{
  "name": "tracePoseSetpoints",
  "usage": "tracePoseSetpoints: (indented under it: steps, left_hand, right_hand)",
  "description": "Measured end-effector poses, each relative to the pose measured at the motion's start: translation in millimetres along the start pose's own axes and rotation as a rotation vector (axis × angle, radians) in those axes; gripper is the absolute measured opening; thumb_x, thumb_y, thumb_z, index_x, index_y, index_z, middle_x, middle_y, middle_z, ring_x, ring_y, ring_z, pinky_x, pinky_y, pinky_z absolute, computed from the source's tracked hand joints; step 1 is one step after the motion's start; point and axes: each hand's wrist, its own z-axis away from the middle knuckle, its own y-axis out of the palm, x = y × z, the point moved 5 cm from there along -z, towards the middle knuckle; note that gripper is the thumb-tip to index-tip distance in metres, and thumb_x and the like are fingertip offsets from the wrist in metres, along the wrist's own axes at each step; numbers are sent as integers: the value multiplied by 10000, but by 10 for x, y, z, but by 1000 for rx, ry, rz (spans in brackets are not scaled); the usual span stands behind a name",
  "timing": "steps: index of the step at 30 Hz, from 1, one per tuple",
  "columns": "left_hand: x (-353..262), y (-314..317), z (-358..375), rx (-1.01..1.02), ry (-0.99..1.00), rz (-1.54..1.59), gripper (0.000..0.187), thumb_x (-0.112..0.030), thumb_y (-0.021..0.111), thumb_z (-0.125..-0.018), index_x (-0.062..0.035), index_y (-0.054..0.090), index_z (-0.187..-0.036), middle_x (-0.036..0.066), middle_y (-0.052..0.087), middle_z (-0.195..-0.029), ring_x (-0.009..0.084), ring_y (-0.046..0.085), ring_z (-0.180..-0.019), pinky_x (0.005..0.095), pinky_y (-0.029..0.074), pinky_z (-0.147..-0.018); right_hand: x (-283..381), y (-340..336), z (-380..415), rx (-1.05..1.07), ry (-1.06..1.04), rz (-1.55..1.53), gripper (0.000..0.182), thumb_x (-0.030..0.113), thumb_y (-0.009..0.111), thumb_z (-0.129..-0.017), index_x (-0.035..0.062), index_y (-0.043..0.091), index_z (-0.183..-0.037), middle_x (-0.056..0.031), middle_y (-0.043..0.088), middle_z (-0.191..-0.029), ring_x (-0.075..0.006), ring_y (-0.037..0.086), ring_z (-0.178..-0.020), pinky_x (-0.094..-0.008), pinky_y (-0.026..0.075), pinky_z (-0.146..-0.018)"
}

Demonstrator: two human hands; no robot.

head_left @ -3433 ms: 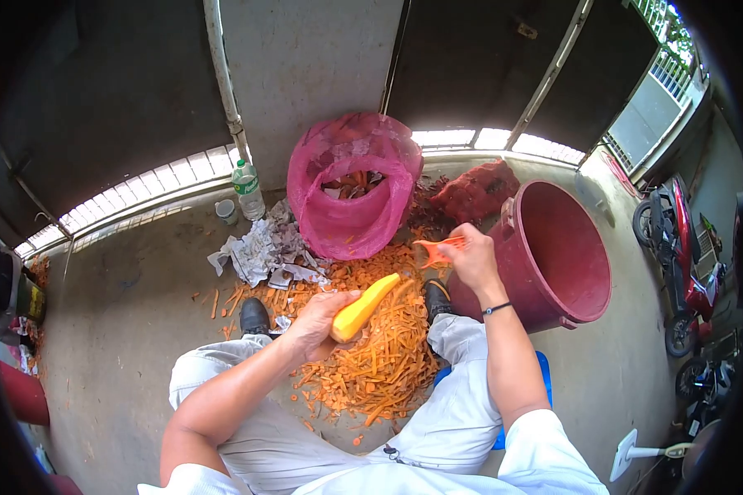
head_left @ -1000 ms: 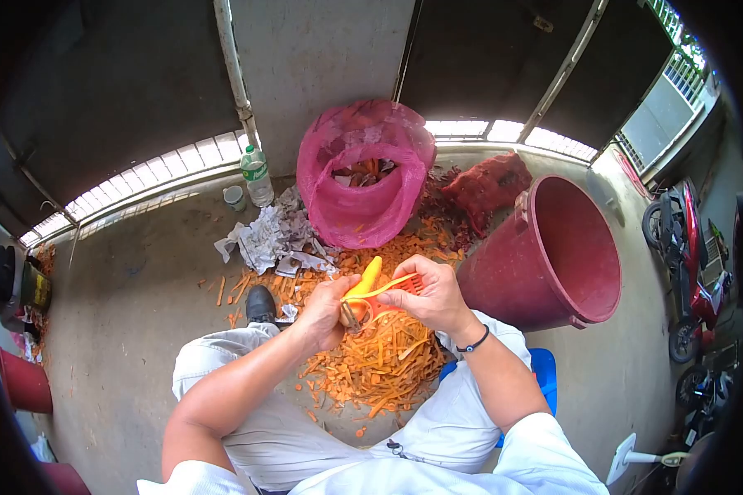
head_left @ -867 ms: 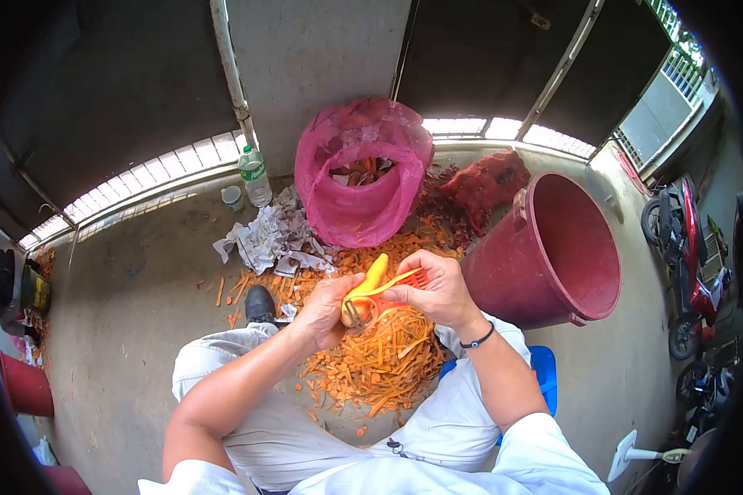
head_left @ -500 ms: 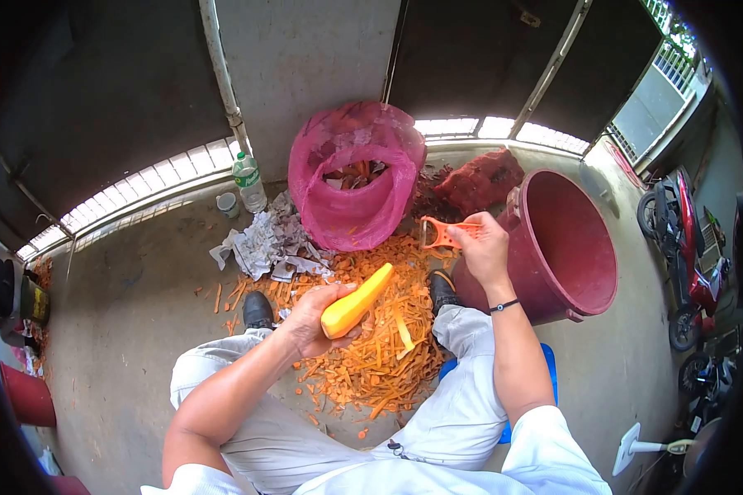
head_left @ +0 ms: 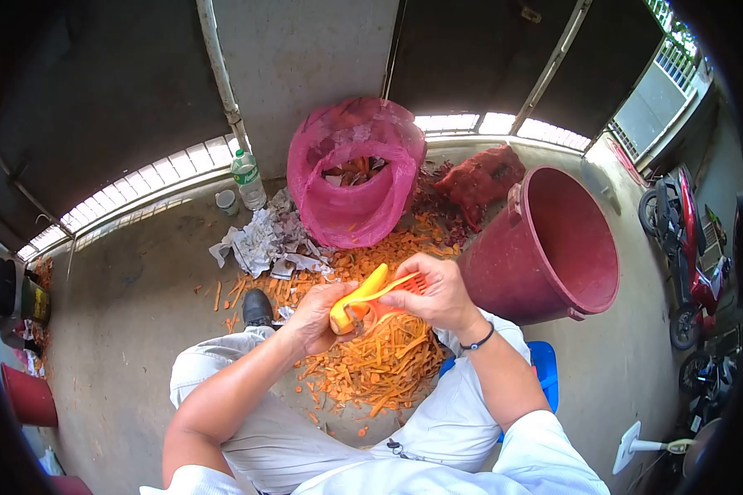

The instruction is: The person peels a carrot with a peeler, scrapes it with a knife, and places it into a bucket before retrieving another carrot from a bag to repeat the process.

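A smooth orange carrot point(head_left: 371, 283) lies across my left hand point(head_left: 318, 317), whose fingers are wrapped round its lower end. In my right hand point(head_left: 440, 293) is an orange peeler point(head_left: 411, 284), partly hidden by the fingers. The peeler meets the carrot near its lower end, and a long strip of peel point(head_left: 392, 286) runs between the carrot and my right fingers. Below both hands, a heap of carrot peelings point(head_left: 384, 363) covers the ground between my legs.
A pink mesh sack point(head_left: 351, 223) stands ahead, with crumpled paper point(head_left: 264, 243) and a plastic bottle point(head_left: 248, 181) to its left. Behind the peelings lies a red net bag point(head_left: 480, 183). A large maroon bin point(head_left: 504, 268) leans at right. Motorbikes point(head_left: 685, 247) stand far right.
My right hand has come left and down, bringing the peeler from the air onto the carrot. A strip of peel now lifts off it. My left hand has barely moved.
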Motion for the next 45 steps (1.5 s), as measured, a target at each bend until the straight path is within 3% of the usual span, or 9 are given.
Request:
tracePoseSetpoints:
  steps: [8, 13, 15, 22, 27, 31, 33, 35, 45]
  left_hand:
    - [-1, 30, 56, 195, -91, 78, 350, -338, 640, -992, -33, 623, -1162, 118, 677, -893, 216, 627, -609, 286, 398, -416]
    - [4, 80, 91, 155, -134, 65, 388, -391, 607, -995, -59, 602, -1196, 118, 681, -903, 194, 624, -633, 278, 391, -427]
    - [-41, 112, 79, 330, -46, 1, 416, -394, 599, -983, -69, 582, -1243, 119, 692, -920, 171, 630, -662, 266, 406, -463]
    - [-77, 97, 60, 284, 46, -48, 461, -307, 636, -942, -38, 576, -1311, 136, 714, -980, 157, 663, -776, 268, 480, -584]
    - [-144, 53, 56, 130, 256, -288, 447, -213, 701, -887, 43, 632, -1247, 136, 723, -1052, 168, 689, -873, 295, 538, -758]
    - [-137, -38, -32, 106, 260, -361, 484, -207, 686, -878, 50, 616, -1282, 121, 720, -1036, 166, 684, -861, 284, 536, -746]
    - [-160, -77, -55, 62, 216, -317, 488, -214, 621, -887, 47, 608, -1299, 119, 715, -1017, 161, 677, -837, 281, 527, -699]
    - [-154, -45, -43, 58, 145, -239, 500, -235, 557, -889, 33, 606, -1308, 119, 713, -1025, 168, 669, -820, 291, 520, -651]
    - [-123, 1, -31, 53, 88, 127, 449, -235, 624, -912, -30, 584, -1310, 134, 682, -1074, 276, 682, -929, 468, 564, -813]
  right_hand:
    - [-391, -777, -80, -307, 9, 315, 208, 13, 814, -854, -6, 641, -967, -79, 747, -861, -112, 721, -792, -253, 583, -683]
    - [-445, -834, -10, -532, -22, 177, 221, 102, 839, -858, 5, 658, -940, -54, 740, -817, -97, 702, -748, -260, 564, -652]
    - [-489, -811, -24, -530, -11, 131, 222, 98, 834, -866, 5, 650, -950, -54, 736, -828, -99, 701, -753, -258, 565, -660]
    - [-549, -804, -35, -543, 68, -354, 237, 72, 819, -883, 19, 617, -996, -68, 713, -907, -99, 689, -794, -241, 570, -703]
    - [-495, -780, -33, -413, 122, -512, 258, 59, 828, -867, 20, 618, -1013, -54, 706, -912, -100, 684, -794, -234, 564, -711]
    - [-483, -768, -38, -314, 177, -438, 305, 76, 852, -842, 19, 620, -1030, -50, 700, -909, -98, 681, -792, -230, 562, -717]
    - [-463, -801, -22, -290, 182, -408, 284, 123, 856, -847, 30, 636, -999, -28, 688, -862, -71, 646, -746, -209, 523, -664]
    - [-527, -826, 6, -162, 254, -301, 243, 159, 845, -852, 61, 644, -946, 32, 624, -771, -20, 540, -624, -179, 350, -507]
    - [-679, -777, 248, 76, 351, -239, 208, 155, 849, -841, 47, 673, -871, 32, 628, -729, -31, 546, -627, -197, 389, -532]
